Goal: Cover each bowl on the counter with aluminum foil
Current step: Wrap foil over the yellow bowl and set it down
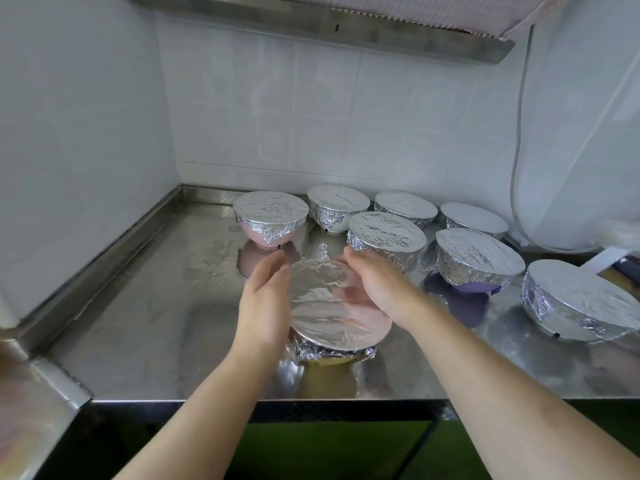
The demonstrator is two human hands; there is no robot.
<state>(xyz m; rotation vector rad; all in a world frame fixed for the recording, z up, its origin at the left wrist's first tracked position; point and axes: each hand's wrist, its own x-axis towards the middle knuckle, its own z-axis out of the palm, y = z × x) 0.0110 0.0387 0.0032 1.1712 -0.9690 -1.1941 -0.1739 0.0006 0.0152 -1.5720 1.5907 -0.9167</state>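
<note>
The near bowl (332, 317) shows little of itself: foil (322, 299) covers its top and crimps down its sides, leaving only a yellowish strip at the base, and its left side is hidden behind the left hand (265, 303). The far-right covered bowl (585, 303) runs almost to the picture's edge, and a white and dark object at the worktop's right edge is too cut off to name.

The worktop (149, 306) is stainless steel with a raised lip along its left and back edges, set into a corner of white tiled wall (263, 109); a metal hood (322, 26) hangs above and a grey cable (519, 133) drops down the right wall.

Seven other foil-covered bowls stand toward the back and right — a pink bowl (270, 218) at back left, a purple bowl (479, 259) further right.

The near bowl sits near the front edge, about mid-width. Both hands flank it with fingers straight and together; the left hand is beside the foil rim — contact unclear — and the right hand (377, 282) rests against the far right rim.
</note>
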